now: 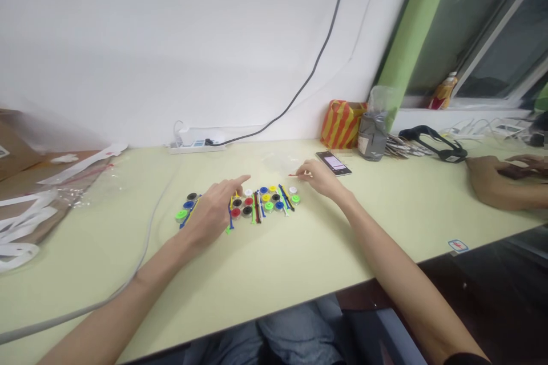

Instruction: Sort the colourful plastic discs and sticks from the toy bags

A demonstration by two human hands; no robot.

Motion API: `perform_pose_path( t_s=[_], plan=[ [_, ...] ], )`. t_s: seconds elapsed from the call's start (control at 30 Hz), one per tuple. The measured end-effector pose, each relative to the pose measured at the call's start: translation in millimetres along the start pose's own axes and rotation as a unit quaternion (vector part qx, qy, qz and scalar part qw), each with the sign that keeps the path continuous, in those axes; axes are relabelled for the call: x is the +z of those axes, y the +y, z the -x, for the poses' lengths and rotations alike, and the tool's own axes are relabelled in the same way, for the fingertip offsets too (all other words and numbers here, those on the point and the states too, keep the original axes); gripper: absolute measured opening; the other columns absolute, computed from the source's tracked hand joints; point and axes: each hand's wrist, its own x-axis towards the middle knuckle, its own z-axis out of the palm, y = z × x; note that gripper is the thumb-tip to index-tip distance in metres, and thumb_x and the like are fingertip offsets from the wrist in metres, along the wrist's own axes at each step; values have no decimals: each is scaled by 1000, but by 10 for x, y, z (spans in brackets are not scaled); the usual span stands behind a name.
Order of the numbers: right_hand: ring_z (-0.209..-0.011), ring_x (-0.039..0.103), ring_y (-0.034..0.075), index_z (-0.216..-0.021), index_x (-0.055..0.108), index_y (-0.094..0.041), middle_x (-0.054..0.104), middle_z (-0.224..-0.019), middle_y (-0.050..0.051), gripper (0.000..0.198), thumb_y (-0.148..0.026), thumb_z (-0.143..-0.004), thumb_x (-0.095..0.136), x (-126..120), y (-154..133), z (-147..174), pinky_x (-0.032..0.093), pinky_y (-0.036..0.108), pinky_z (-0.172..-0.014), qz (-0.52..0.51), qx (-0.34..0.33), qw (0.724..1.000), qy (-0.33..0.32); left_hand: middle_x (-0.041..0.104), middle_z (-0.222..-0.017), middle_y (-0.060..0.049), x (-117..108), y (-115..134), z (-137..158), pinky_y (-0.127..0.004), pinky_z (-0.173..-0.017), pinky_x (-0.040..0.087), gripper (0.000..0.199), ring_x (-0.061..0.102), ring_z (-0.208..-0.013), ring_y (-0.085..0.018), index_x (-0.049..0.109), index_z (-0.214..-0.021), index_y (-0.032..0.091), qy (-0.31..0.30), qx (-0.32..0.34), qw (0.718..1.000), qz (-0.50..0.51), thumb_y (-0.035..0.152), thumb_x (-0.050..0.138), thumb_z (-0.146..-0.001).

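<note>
Left of the centre of the frame, the left hand [209,208] is over the row of coloured round caps [268,206] and thin plastic sticks [257,208] — its index finger is stretched, but I cannot tell if the other fingers grip something. Right of the centre, the right hand [319,177] pinches a small red stick [293,175] between its fingertips, near the smartphone [334,163].

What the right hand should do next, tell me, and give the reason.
I'd probably bring the small red piece held by the right hand toward the coloured sticks: it is held apart from them, and they lie in bunches between clusters of discs.
</note>
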Motion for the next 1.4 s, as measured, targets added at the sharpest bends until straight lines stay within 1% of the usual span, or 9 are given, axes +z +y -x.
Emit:
perform_pose_path(
  t_s=[0.1, 0.3, 0.7, 0.83, 0.97, 1.1, 1.23, 1.33, 1.4],
  plan=[
    [-85, 59, 18, -89, 73, -18, 68, -89, 5, 11, -16, -88, 62, 16, -103, 10, 41, 28, -76, -42, -39, 997, -46, 62, -105, -5, -2, -3, -12, -36, -90, 47, 78, 58, -96, -20, 40, -143, 23, 24, 1, 1000, -1, -7, 33, -72],
    [-81, 59, 17, -86, 74, -18, 68, -86, 5, 7, -20, -85, 67, 28, -138, 6, 40, 27, -72, -40, -28, 996, -73, 62, -103, -6, -17, 9, -19, -37, -88, 48, 73, 59, -95, -20, 42, -142, 21, 57, 8, 998, 2, -5, 34, -74],
    [-85, 60, 19, -76, 72, -18, 68, -83, 5, 13, -10, -83, 64, 80, -197, 0, 42, 28, -78, -15, -30, 998, -59, 63, -105, -7, -37, 73, -42, -36, -83, 47, 44, 59, -95, -21, 61, -119, 22, 9, 56, 998, 6, 3, 35, -88],
    [-81, 59, 16, -81, 72, -20, 70, -87, 3, 10, -18, -87, 65, 35, -451, 21, 43, 28, -76, -124, -38, 991, 36, 65, -102, -6, -17, 151, -54, -36, -86, 46, 34, 61, -94, -20, 53, -130, 23, 27, 28, 999, 24, 20, 41, -98],
    [-78, 60, 15, -83, 73, -22, 71, -85, 2, 8, -28, -87, 68, 101, -891, 76, 43, 28, -70, -270, -82, 956, 79, 67, -113, -6, 63, 276, -52, -37, -89, 47, 55, 63, -98, -22, 39, -142, 25, 26, -7, 999, 41, 40, 59, -94],
    [-73, 59, 14, -82, 74, -22, 71, -81, 1, 15, -34, -88, 67, 243, -1170, 113, 46, 28, -70, -351, -80, 929, 79, 70, -109, -5, 156, 316, -32, -36, -83, 48, 42, 64, -93, -22, 51, -130, 24, 41, -36, 998, 44, 40, 60, -93],
    [-74, 63, 15, -91, 74, -20, 73, -87, 3, 14, -31, -89, 66, 214, -1061, 93, 46, 28, -69, -349, -43, 932, 92, 71, -103, -3, 151, 284, -28, -33, -81, 47, 20, 63, -88, -20, 60, -113, 23, 68, -59, 994, 56, 29, 54, -95],
    [-79, 61, 16, -88, 74, -19, 72, -87, 4, 11, -26, -90, 66, 90, -807, 75, 44, 29, -72, -249, -38, 954, 161, 69, -109, -4, 104, 266, -45, -34, -87, 47, 22, 63, -96, -20, 59, -115, 22, 73, -48, 994, 61, 23, 50, -95],
    [-83, 59, 17, -84, 74, -19, 69, -87, 5, 9, -22, -89, 67, 22, -649, 82, 42, 30, -75, -161, -56, 977, 130, 67, -109, -5, 79, 262, -62, -35, -89, 47, 22, 62, -99, -20, 60, -114, 21, 63, -27, 996, 62, 21, 49, -94]
  ],
)
